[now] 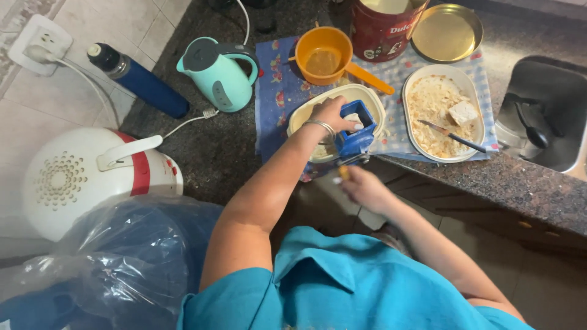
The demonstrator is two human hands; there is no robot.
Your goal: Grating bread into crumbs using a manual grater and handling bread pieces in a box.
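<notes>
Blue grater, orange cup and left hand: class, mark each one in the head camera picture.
Blue grater [356,142], head view, on its blue body under the hopper.
Orange cup [323,56], head view, on its inner wall.
Left hand [330,114], head view, on the back of the hand pressing on the grater's top.

Soft, even daylight lit the dark stone counter without hard shadows, a pale sheen lay on the round metal lid near the far edge, the right hand at the near edge was smeared with motion blur, and wide-lens bending curved the picture's sides.
</notes>
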